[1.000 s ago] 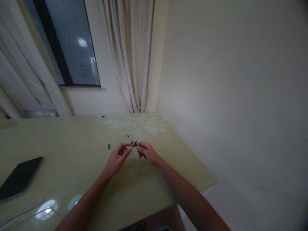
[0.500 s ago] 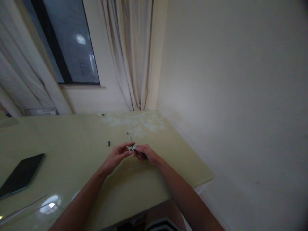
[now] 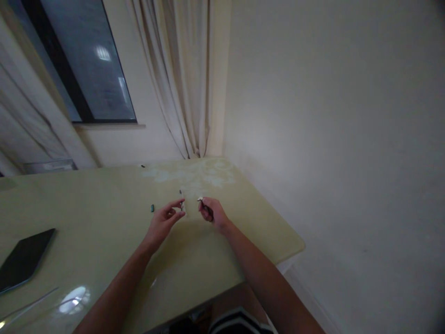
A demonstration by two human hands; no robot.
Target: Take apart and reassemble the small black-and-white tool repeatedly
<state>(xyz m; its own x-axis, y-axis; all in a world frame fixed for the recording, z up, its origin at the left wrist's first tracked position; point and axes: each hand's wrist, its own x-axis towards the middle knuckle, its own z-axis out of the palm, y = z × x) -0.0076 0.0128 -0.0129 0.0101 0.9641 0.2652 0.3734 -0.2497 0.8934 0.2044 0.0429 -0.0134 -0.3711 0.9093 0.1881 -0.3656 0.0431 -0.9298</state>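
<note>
Over the yellow-green table (image 3: 104,199), my left hand (image 3: 166,221) pinches a small dark and white piece (image 3: 182,205) between thumb and fingertips; its exact shape is too small to tell. My right hand (image 3: 214,212), a short way to the right, is closed around a dark, thin item (image 3: 208,210). A small white bit (image 3: 200,199) shows at its fingertips. The two hands are apart. Behind my left hand lies a thin white stick-like thing with a dark end (image 3: 181,192), partly hidden by the fingers.
A small dark green block (image 3: 152,208) lies left of my left hand. Near the table's back edge is a tiny black piece (image 3: 143,166). A flat black device (image 3: 26,260) rests at the left, with a thin cable (image 3: 33,304) in front. A wall stands at the right.
My hands have moved apart from each other, each with something in its fingers. The white bit is now at my right fingertips. The view has shifted slightly to the right.
</note>
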